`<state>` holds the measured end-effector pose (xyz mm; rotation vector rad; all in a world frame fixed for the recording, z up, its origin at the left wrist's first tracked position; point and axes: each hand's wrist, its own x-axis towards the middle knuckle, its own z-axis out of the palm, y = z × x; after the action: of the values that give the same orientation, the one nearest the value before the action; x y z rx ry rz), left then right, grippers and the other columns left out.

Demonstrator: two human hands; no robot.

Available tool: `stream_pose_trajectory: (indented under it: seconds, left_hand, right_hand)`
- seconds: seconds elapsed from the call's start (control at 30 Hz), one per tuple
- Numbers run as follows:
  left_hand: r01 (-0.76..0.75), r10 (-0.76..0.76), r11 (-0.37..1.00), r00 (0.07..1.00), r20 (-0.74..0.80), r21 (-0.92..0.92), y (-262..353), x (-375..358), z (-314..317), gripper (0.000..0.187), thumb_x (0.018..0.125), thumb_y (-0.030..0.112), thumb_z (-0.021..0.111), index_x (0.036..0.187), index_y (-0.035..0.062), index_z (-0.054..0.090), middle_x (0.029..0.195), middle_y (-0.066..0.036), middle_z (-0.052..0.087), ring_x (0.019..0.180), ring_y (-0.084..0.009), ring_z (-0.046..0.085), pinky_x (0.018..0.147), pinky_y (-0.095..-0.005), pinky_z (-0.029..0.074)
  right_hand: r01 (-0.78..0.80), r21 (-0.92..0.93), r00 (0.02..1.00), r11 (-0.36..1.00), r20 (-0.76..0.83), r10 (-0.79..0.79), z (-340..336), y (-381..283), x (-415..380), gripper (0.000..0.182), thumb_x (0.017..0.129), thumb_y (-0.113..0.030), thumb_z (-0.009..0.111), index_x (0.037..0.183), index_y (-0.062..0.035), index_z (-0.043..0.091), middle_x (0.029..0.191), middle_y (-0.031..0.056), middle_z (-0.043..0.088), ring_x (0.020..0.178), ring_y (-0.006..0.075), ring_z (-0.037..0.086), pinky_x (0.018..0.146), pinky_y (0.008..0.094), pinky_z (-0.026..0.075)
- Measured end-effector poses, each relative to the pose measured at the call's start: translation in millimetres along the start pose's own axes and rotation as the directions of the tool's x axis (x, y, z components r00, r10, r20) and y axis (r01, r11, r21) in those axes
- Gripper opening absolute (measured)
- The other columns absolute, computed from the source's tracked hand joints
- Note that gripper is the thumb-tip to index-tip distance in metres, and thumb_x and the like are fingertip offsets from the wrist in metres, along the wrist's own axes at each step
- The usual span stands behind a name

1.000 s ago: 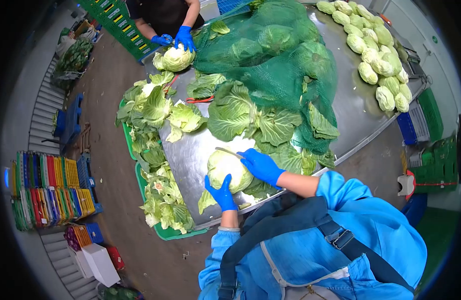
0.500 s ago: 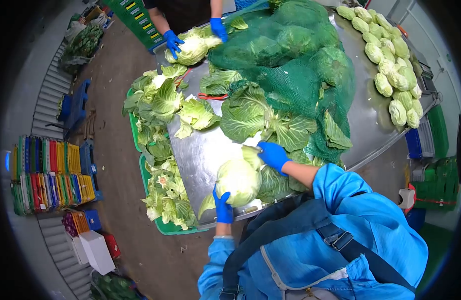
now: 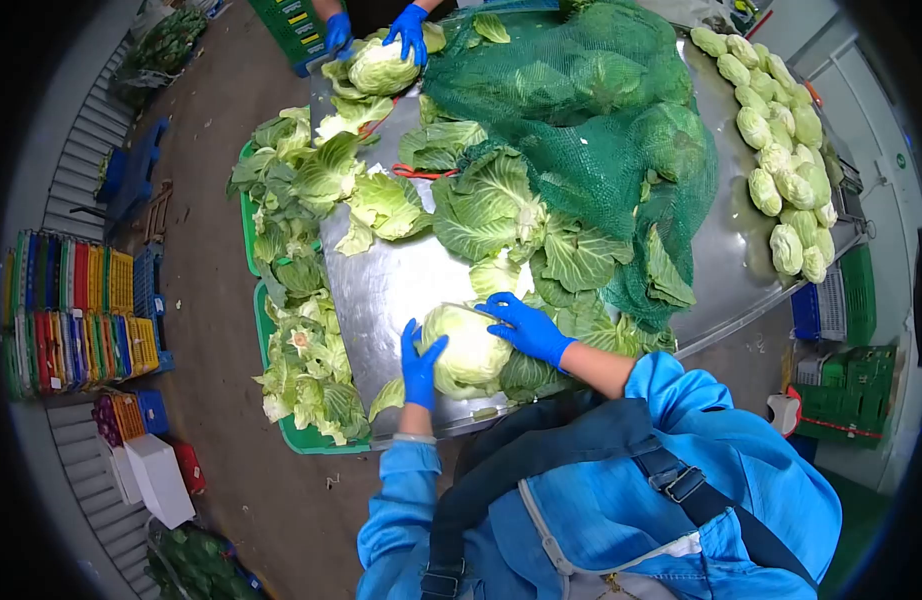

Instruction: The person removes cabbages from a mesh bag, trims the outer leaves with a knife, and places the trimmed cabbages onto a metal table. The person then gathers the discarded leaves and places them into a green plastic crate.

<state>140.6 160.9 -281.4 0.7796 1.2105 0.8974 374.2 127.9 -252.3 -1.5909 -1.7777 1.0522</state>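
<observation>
A pale green cabbage (image 3: 465, 350), stripped of its dark outer leaves, sits at the near edge of the metal table between my gloved hands. My left hand (image 3: 419, 366) cups its left side, thumb against it and fingers pointing up. From the right, my right hand (image 3: 527, 330) rests its curled fingers on the cabbage's upper right. A loose pale leaf (image 3: 499, 275) lies just beyond the cabbage, by large dark green leaves (image 3: 491, 212). Partly beneath my right wrist are more loose leaves (image 3: 581, 318).
Green net bags (image 3: 591, 90) of cabbages cover the table's middle. Trimmed cabbages (image 3: 771, 140) are piled at far right. Leaf-filled green crates (image 3: 326, 440) stand along the left edge. A red-handled tool (image 3: 421, 172) lies among leaves. Opposite, a co-worker's gloved hands hold another cabbage (image 3: 379, 68).
My right hand has let go of a pale leaf, now lying beyond the cabbage, and moved onto the cabbage. My left hand has shifted up its left side. The co-worker's hands have moved too.
</observation>
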Motion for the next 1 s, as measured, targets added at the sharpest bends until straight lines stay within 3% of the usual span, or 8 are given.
stream_pose_trajectory:
  seconds: [0.03, 0.1, 0.17, 0.2, 0.3, 0.33, 0.83, 1.0]
  left_hand:
    - [-0.135, 0.130, 0.982, 0.990, 0.049, 0.133, -19.0, -6.2, -3.6, 0.084, 0.073, 0.001, 0.076, 0.143, 0.0056, 0.030, 0.134, -0.016, 0.045, 0.119, -0.0250, 0.048, 0.098, -0.0362, 0.045]
    - [-0.197, 0.205, 0.965, 0.978, -0.032, 0.173, -24.3, -27.9, 10.0, 0.099, 0.067, 0.005, 0.081, 0.145, 0.0016, 0.021, 0.136, -0.017, 0.040, 0.124, -0.0261, 0.043, 0.102, -0.0353, 0.041]
    - [-0.158, 0.164, 0.981, 0.985, -0.053, 0.110, -23.1, -27.2, 9.8, 0.102, 0.065, 0.003, 0.082, 0.146, 0.0013, 0.020, 0.137, -0.016, 0.040, 0.124, -0.0249, 0.043, 0.102, -0.0346, 0.040]
    - [-0.130, 0.133, 0.990, 0.990, -0.055, 0.057, -15.0, -25.4, 12.0, 0.101, 0.065, 0.003, 0.082, 0.146, 0.0014, 0.021, 0.137, -0.016, 0.040, 0.124, -0.0247, 0.043, 0.102, -0.0344, 0.040]
    - [-0.086, 0.085, 0.996, 0.995, -0.053, -0.013, -9.3, -9.2, 13.4, 0.099, 0.064, 0.001, 0.083, 0.144, 0.0020, 0.024, 0.134, -0.015, 0.043, 0.121, -0.0240, 0.045, 0.100, -0.0340, 0.043]
    - [-0.082, 0.082, 0.997, 0.996, -0.042, -0.013, -6.0, -4.5, 14.8, 0.099, 0.064, 0.001, 0.083, 0.144, 0.0023, 0.025, 0.134, -0.015, 0.043, 0.120, -0.0240, 0.046, 0.099, -0.0341, 0.043]
    - [0.087, -0.088, 0.992, 0.996, -0.009, -0.092, 17.8, 8.8, 18.6, 0.095, 0.062, -0.004, 0.082, 0.142, 0.0054, 0.032, 0.131, -0.013, 0.048, 0.117, -0.0228, 0.050, 0.095, -0.0332, 0.047]
    - [0.130, -0.128, 0.989, 0.991, 0.032, -0.067, 22.8, 12.8, 12.6, 0.091, 0.064, -0.002, 0.081, 0.141, 0.0050, 0.033, 0.129, -0.013, 0.051, 0.117, -0.0227, 0.051, 0.094, -0.0337, 0.048]
  right_hand:
    - [-0.012, -0.009, 1.000, 1.000, -0.003, 0.012, 1.6, -1.6, 2.3, 0.039, 0.090, -0.029, 0.057, 0.128, -0.0191, 0.054, 0.123, 0.0087, 0.052, 0.097, 0.0290, 0.061, 0.082, 0.0386, 0.050]
    - [0.003, -0.036, 1.000, 0.999, -0.018, -0.003, 1.9, -4.9, 6.2, 0.037, 0.090, -0.029, 0.057, 0.126, -0.0192, 0.056, 0.120, 0.0089, 0.054, 0.097, 0.0291, 0.061, 0.082, 0.0388, 0.050]
    - [0.050, -0.083, 0.998, 0.995, -0.028, -0.052, -8.6, -9.6, 3.8, 0.035, 0.090, -0.030, 0.057, 0.124, -0.0191, 0.059, 0.116, 0.0088, 0.056, 0.097, 0.0294, 0.061, 0.082, 0.0394, 0.049]
    - [0.093, -0.166, 0.990, 0.982, -0.091, -0.109, -15.1, -16.2, -2.3, 0.031, 0.090, -0.030, 0.056, 0.117, -0.0186, 0.062, 0.103, 0.0094, 0.061, 0.088, 0.0298, 0.063, 0.074, 0.0410, 0.051]
    - [0.023, -0.453, 0.998, 0.891, 0.059, 0.004, -35.8, -31.6, -20.9, 0.028, 0.090, -0.030, 0.055, 0.114, -0.0179, 0.062, 0.091, 0.0091, 0.063, 0.075, 0.0300, 0.064, 0.064, 0.0423, 0.051]
    - [0.099, -0.491, 0.994, 0.866, 0.003, -0.112, -35.9, -29.4, -25.8, 0.026, 0.090, -0.028, 0.054, 0.112, -0.0168, 0.061, 0.082, 0.0086, 0.063, 0.065, 0.0292, 0.062, 0.056, 0.0428, 0.049]
    - [0.064, -0.558, 0.995, 0.827, -0.022, -0.092, -32.2, -17.9, -28.6, 0.018, 0.088, -0.022, 0.054, 0.102, -0.0128, 0.059, 0.082, 0.0081, 0.060, 0.068, 0.0281, 0.063, 0.055, 0.0426, 0.049]
    - [0.086, -0.692, 0.991, 0.717, -0.014, -0.132, -39.2, -9.8, -25.3, 0.021, 0.086, -0.022, 0.055, 0.105, -0.0139, 0.057, 0.077, 0.0085, 0.057, 0.067, 0.0267, 0.062, 0.054, 0.0414, 0.049]
